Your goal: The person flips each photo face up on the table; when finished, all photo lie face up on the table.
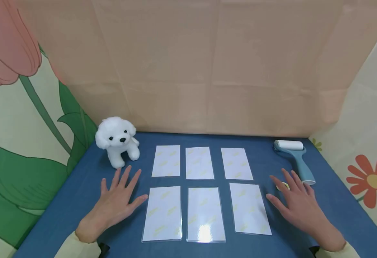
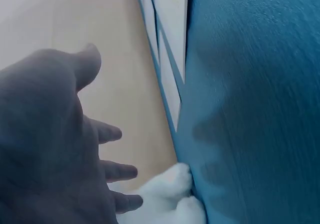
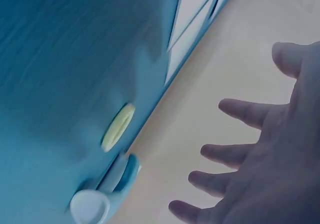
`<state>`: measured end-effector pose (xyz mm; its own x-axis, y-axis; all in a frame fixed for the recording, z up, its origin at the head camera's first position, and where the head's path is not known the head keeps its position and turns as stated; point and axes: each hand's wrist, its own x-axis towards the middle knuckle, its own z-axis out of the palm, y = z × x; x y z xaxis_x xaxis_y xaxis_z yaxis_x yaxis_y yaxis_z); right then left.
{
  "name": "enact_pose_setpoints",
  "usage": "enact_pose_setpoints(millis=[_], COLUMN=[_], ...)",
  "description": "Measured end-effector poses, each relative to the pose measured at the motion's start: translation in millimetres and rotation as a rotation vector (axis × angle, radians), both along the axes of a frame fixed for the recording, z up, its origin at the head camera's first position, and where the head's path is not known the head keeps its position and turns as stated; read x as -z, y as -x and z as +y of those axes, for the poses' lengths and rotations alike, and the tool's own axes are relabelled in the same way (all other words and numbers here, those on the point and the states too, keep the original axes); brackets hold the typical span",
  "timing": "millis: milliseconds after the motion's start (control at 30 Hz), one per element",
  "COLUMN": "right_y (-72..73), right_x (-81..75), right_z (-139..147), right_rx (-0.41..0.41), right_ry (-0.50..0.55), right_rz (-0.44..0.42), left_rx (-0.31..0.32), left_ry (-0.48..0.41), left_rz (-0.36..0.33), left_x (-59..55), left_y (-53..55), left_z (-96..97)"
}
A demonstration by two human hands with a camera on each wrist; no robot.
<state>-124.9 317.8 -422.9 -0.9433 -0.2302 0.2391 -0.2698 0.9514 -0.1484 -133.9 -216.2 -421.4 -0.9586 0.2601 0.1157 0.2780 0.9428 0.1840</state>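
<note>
Six cards (image 1: 204, 204): between left grip (image 1: 115, 202) and right grip (image 1: 301, 209), long axes near-to-far
Both grips: spread wide, holding nothing

The white cards (image 1: 161, 214) bear faint yellow marks (image 1: 171, 210), none legible.

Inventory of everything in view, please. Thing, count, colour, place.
Cards: 6, white with faint yellow marks, mid-table, two rows of three
Plush dog: 1, white, table's far left
Roller: 1, blue handle, white roll, table's far right
Ring: 1, pale yellow, beside the roller
Table: 1, blue surface, under all these
Sheet: 1, tan, behind table
Tulip print: 1, pink, left wall
Flower print: 1, orange-red, right wall
Left hand: 1, cream sleeve, near dog
Right hand: 1, cream sleeve, near ring
</note>
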Motion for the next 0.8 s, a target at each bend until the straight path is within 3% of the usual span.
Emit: enact_pose_setpoints(millis=[167,367,533,800], right_y=[6.7,23.8,38.0,53.8], right_x=[-5.4,-7.1,-5.6,-6.0], right_z=[-25,-65,-98,-129], right_rx=[-0.08,-0.164,-0.253,-0.351], right_ry=[-0.025,-0.038,-0.033,-0.048], right_rz=[0.031,0.017,0.014,0.062], left_rx=[0.003,0.048,0.051,0.067], left_ry=[-0.029,-0.061,-0.048,-0.051], left_rz=[-0.038,-0.001,0.017,0.051], left_x=[-4.3,-4.4,-3.6,2.8], left_y=[3.7,15.4,25.7,32.8], left_z=[7.6,20.6,30.8,37.0])
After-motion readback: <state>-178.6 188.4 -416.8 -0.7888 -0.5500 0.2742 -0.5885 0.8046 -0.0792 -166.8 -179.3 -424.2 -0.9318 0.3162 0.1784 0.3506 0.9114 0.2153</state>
